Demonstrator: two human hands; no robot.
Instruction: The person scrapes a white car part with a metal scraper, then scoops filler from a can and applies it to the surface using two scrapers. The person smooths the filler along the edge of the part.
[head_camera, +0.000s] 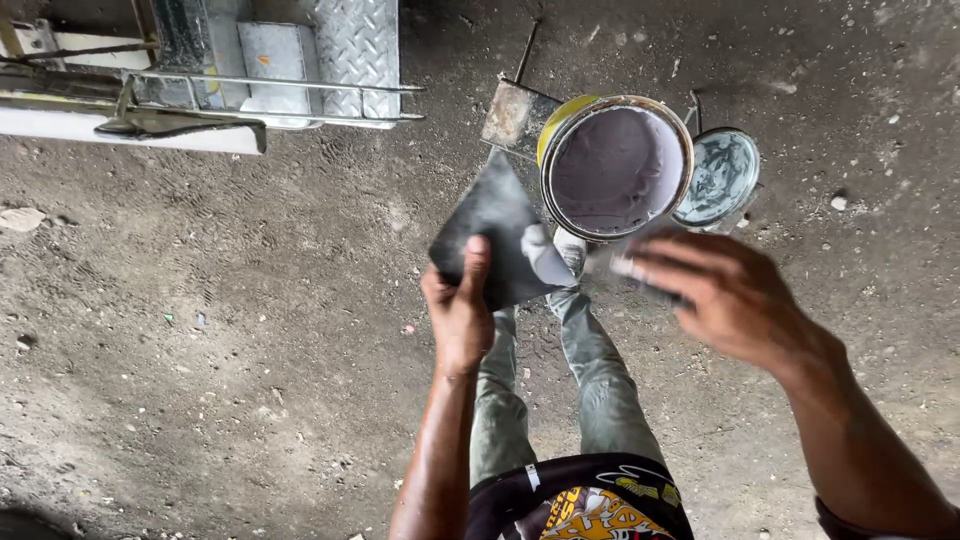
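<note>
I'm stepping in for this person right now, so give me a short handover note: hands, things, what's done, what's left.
Left hand: holds a dark flat board, thumb on top; a dab of pale putty sits on the board's right edge.
Right hand: blurred, grips a small dark tool beside the board; its shape is unclear.
Open can of pale grey putty stands on the dirt floor, its lid just right of it and a second trowel behind it.
Done: can opened, some putty on the board.
Left: where the putty goes cannot be seen.

Bare, gritty dirt floor (250, 330) in flat daylight, with a diamond-plate metal step (355, 55) at the upper left.
</note>
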